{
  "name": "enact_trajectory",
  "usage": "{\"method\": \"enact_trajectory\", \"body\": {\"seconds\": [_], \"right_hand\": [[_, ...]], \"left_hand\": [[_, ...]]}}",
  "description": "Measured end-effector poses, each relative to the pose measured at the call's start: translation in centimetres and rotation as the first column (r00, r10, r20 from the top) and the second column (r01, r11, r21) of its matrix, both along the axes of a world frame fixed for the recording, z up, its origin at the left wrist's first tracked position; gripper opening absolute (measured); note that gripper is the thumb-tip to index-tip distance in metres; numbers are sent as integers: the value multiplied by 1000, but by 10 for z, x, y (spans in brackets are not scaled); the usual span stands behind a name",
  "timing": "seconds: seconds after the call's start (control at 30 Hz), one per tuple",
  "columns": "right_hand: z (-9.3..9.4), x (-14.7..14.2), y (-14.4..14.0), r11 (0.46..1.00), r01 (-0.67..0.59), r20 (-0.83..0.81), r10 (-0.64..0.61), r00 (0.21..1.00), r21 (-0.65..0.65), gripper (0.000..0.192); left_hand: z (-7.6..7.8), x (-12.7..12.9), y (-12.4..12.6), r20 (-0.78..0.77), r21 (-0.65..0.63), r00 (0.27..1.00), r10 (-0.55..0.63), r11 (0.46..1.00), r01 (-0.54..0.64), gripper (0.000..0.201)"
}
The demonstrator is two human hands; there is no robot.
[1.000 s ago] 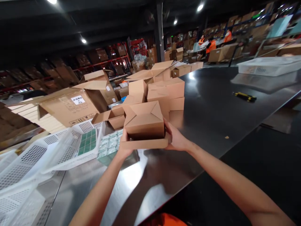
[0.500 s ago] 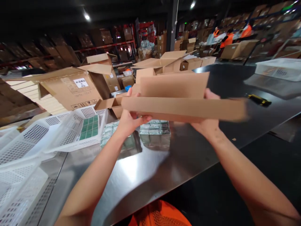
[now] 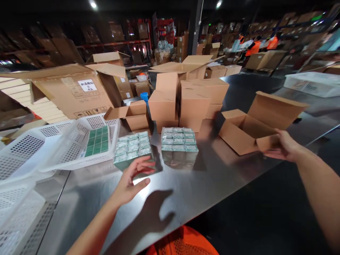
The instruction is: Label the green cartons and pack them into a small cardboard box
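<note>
My right hand grips the near right corner of an open cardboard box, which rests on the metal table with its lid flap raised at the back. My left hand is empty, fingers apart, just in front of a block of small green boxes in clear wrap. A second wrapped block of green boxes stands to its right, between my two hands. Behind the blocks are a small open carton and several taller brown cartons.
A white perforated basket at the left holds flat green boxes, with more white baskets beside it. A large labelled carton stands behind them. Another white basket is at the far right. People in orange vests are far back.
The cardboard box, held up in both hands before, has come down to the right onto the table. My left hand has let go of it and moved down left, near the wrapped block.
</note>
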State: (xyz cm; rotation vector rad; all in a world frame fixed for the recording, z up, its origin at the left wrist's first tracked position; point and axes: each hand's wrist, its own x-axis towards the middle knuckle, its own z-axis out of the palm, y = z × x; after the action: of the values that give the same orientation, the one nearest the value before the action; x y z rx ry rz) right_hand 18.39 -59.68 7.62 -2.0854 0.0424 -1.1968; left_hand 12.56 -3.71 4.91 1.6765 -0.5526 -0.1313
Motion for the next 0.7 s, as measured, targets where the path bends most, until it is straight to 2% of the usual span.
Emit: {"method": "enact_trajectory", "body": {"seconds": [0.03,0.1,0.13,0.17,0.2,0.23,0.27,0.3,0.33,0.37,0.4,0.47,0.6,0.7], "right_hand": [[-4,-4,5,993,122,34,-122,992,-7,51],[-7,-14,30,921,386,98,-380,920,-47,65],[-8,-19,49,887,451,117,-440,890,-100,70],[-8,-23,73,891,413,108,-399,911,-188,70],[-8,-26,98,914,278,59,-273,960,-295,66],[-9,-27,124,914,67,-39,-90,995,-401,62],[-11,-26,149,871,-132,-151,67,986,-474,60],[-13,-24,171,821,-258,-230,160,960,-510,58],[-17,-20,189,763,-367,-308,229,923,-533,57],[-21,-15,202,730,-428,-356,266,896,-532,51],[-25,-10,211,716,-465,-385,290,876,-520,43],[-32,-2,219,730,-502,-407,327,853,-464,31],[-35,2,219,784,-517,-388,383,838,-343,36],[-32,1,223,834,-488,-379,378,845,-257,37]], "left_hand": [[-7,-2,-3,-7,11,1000,4,1000,-4,49],[-23,-5,-14,6,40,1000,4,999,-4,47],[-32,-6,-22,21,62,1000,3,998,-4,45],[-43,-8,-29,42,90,999,-1,996,-3,42],[-55,-10,-36,68,124,998,-6,992,-2,39],[-67,-13,-43,94,160,996,-9,987,-7,36],[-78,-16,-47,121,192,992,-18,981,-5,34],[-89,-18,-50,146,223,989,-33,975,-1,31],[-97,-21,-50,176,258,983,-57,966,10,28],[-102,-23,-49,205,295,975,-87,955,23,26],[-106,-25,-47,231,330,966,-113,944,31,24],[-108,-25,-40,279,392,948,-149,920,29,21],[-106,-21,-34,290,433,945,-152,901,13,18],[-109,-17,-36,207,407,971,-124,913,30,20]]}}
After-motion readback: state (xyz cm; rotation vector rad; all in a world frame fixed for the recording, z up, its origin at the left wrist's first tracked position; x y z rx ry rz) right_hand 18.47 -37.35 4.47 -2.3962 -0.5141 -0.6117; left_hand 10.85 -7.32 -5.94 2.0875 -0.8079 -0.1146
